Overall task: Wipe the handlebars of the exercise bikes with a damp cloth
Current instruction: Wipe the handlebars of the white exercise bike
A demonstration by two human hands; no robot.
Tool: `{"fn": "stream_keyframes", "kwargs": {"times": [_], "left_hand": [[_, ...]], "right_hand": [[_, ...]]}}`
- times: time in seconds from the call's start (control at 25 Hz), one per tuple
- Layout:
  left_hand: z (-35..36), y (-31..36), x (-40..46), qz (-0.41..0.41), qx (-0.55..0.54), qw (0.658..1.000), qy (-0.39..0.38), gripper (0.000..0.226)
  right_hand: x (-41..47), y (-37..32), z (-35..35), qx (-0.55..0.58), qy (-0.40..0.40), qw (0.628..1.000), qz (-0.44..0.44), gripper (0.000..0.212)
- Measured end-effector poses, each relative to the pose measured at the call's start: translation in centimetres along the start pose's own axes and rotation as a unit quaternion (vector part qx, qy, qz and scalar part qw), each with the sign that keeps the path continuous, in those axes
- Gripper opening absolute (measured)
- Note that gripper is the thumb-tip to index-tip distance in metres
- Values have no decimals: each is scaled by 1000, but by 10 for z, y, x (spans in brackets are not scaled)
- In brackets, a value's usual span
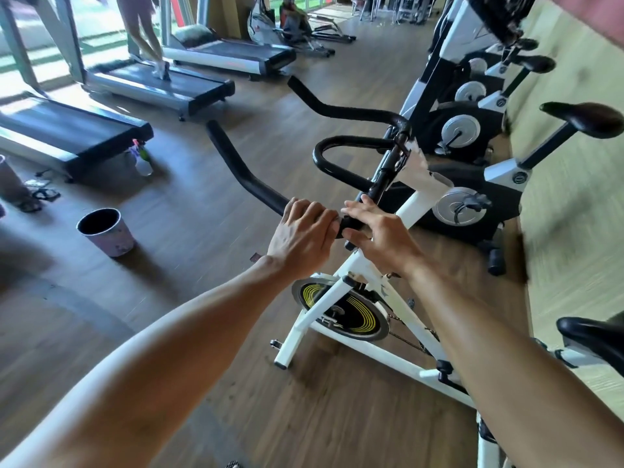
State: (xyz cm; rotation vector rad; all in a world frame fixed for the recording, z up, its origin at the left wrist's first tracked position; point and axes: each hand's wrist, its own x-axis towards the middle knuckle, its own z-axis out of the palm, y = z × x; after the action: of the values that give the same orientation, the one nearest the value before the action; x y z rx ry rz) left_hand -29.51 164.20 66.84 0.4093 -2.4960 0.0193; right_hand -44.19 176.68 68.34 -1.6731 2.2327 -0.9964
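A white exercise bike [354, 275] with a black-and-yellow flywheel [341, 307] stands below me. Its black handlebars [243, 167] spread left and away, with an inner loop bar [329, 160]. My left hand [300, 234] grips the near bar with fingers curled over it. My right hand [378, 228] rests on the bar's centre next to the stem, fingers spread and thumb beneath. No cloth shows in either hand.
A spray bottle [142, 158] stands on the wood floor by a treadmill [67, 133]. A small bin [106, 231] sits at left. More treadmills, one with a person walking on it [145, 32], line the back. Other bikes [472, 130] stand at right.
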Motion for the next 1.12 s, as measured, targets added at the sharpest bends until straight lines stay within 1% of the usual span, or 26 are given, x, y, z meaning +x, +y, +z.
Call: {"fn": "stream_keyframes", "kwargs": {"times": [0.08, 0.16, 0.2, 0.24, 0.32, 0.44, 0.48, 0.52, 0.6, 0.68, 0.76, 0.84, 1.0, 1.04, 1.12], "left_hand": [[-12, -6, 2, 17, 18, 999, -26, 44], [-19, -22, 5, 55, 41, 996, -55, 43], [-22, -30, 6, 69, 45, 995, -57, 43], [-23, -36, 7, 68, 41, 995, -52, 43], [-18, -31, 6, 38, 18, 999, -30, 44], [-1, 0, 1, 2, 16, 1000, 17, 40], [2, 4, -1, 5, 15, 999, 30, 39], [-2, 2, -2, 21, 14, 999, 27, 39], [-10, -18, -1, 61, 11, 998, -4, 41], [-11, -48, 0, 85, 1, 996, -9, 37], [-5, -69, -1, 86, -28, 995, 42, 34], [13, -59, -4, 83, -63, 986, 129, 32], [65, -12, -14, 77, -91, 945, 303, 32], [75, -14, -13, 90, -85, 932, 340, 35], [90, -34, -4, 123, -64, 912, 386, 40]], "right_hand": [[1, 0, -1, 3, -7, 1000, -2, 52], [0, 1, -2, 6, -9, 1000, 6, 52], [0, 1, -2, 10, -9, 1000, 9, 51], [0, 0, -1, 15, -4, 1000, 11, 51], [1, -2, 0, 11, 4, 1000, 13, 48], [0, -3, 1, -21, 3, 1000, 9, 46], [0, -4, 1, -27, 2, 1000, 7, 46], [-1, -7, 1, -35, 3, 999, 9, 46], [-1, -11, -2, -65, -3, 998, 13, 44], [-1, -12, -3, -97, -15, 995, 2, 43], [0, -7, 0, -104, -1, 994, -30, 43], [0, 1, 9, -77, 53, 993, -74, 42], [-4, 12, 32, -37, 164, 976, -141, 34], [-2, 14, 37, -33, 183, 971, -152, 32], [0, 20, 46, -23, 213, 963, -164, 31]]}}
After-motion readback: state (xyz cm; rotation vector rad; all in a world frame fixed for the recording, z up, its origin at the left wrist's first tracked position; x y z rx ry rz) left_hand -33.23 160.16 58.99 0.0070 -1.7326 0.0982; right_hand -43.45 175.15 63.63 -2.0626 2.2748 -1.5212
